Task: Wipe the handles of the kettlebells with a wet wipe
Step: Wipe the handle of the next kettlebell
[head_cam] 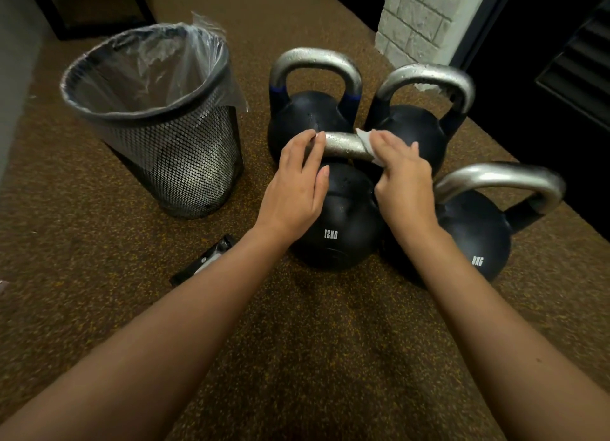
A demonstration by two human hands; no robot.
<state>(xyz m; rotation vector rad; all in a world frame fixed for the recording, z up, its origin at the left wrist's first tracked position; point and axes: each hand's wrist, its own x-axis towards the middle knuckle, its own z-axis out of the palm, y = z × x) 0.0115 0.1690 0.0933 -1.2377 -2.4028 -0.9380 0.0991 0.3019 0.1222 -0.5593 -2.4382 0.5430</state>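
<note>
— What's the right hand [404,173] doing?
— Fingers curled, clamping the wet wipe [365,143] over the 12KG kettlebell's handle [345,146].
— And the left hand [298,183]?
— Beside it, gripping the handle's other end, palm down.
</note>
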